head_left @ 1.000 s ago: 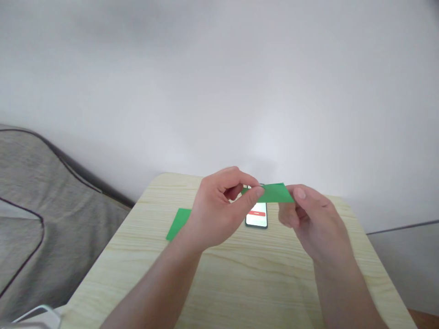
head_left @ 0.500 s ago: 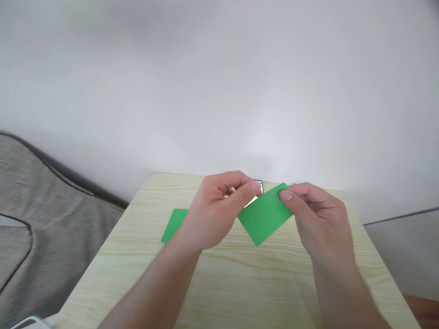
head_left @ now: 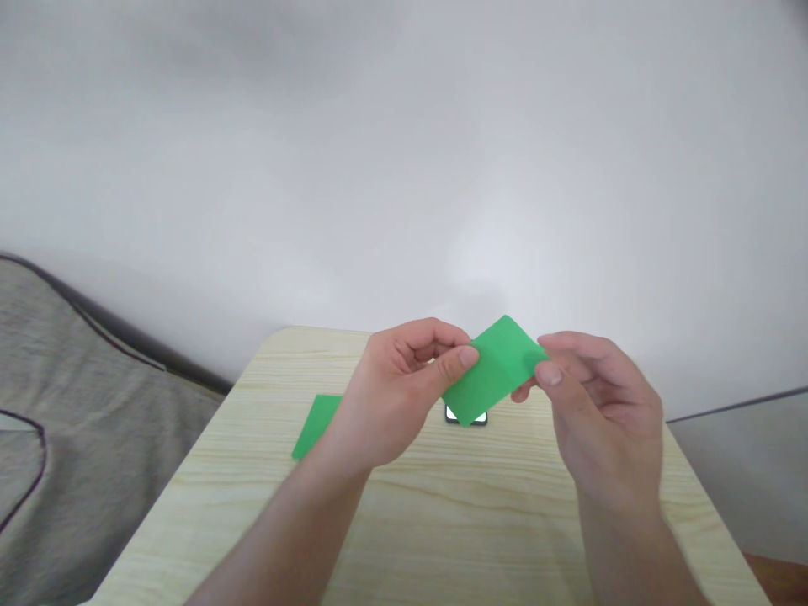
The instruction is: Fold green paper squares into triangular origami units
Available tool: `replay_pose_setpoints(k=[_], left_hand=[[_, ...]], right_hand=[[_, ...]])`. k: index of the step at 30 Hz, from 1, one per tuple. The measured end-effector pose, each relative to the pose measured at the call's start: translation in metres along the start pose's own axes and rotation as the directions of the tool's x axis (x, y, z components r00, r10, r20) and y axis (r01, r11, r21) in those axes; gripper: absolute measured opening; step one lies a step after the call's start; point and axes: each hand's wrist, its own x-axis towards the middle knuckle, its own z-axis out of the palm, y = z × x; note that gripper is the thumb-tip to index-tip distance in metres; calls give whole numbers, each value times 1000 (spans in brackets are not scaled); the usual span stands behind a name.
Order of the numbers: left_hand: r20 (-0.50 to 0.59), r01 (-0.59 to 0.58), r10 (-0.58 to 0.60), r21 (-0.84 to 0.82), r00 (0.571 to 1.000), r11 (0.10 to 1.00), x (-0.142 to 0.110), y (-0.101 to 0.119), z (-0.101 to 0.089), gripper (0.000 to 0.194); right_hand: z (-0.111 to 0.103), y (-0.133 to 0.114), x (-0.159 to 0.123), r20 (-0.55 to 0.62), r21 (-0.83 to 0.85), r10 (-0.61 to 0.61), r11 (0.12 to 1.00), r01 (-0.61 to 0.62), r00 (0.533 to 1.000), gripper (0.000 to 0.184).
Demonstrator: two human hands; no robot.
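Observation:
A green sheet of paper (head_left: 496, 370), roughly rectangular and tilted, is held in the air between my hands. My left hand (head_left: 404, 387) pinches its left edge, thumb on top and fingers behind. At the right corner, the thumb and forefinger of my right hand (head_left: 597, 404) close on the paper, and another fingertip shows behind its lower edge. Behind the sheet lies a phone (head_left: 467, 417) on the table, mostly hidden, with only its lit lower end showing. A second green paper (head_left: 316, 425) rests on the table, partly covered by my left forearm.
The pale wood-grain table (head_left: 454, 530) stands against a white wall (head_left: 404, 168). Grey fabric with dark piping (head_left: 114, 438) lies to the left of the table. A dark line (head_left: 738, 404) runs along the wall on the right.
My left thumb has come down onto the sheet and grips its left edge. My right hand has shifted from the upper right edge to the right corner. The sheet has risen slightly, uncovering the phone's lower end.

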Motion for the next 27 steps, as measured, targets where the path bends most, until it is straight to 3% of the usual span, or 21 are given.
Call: replay_pose_setpoints(k=[6, 15, 21, 27], left_hand=[[-3, -11, 11, -37, 1000, 999, 1, -1, 1, 15], [48, -15, 18, -63, 999, 998, 2, -3, 3, 14], [72, 48, -42, -95, 997, 994, -1, -5, 3, 19], [55, 48, -48, 4, 997, 999, -2, -7, 2, 20]], right_hand=[[-5, 8, 2, 44, 59, 107, 992, -109, 993, 14], [0, 8, 1, 4, 0, 17, 1000, -17, 1000, 7], [2, 3, 0, -71, -104, -87, 991, 80, 994, 9], [3, 0, 2, -100, -172, -95, 982, 77, 990, 6]])
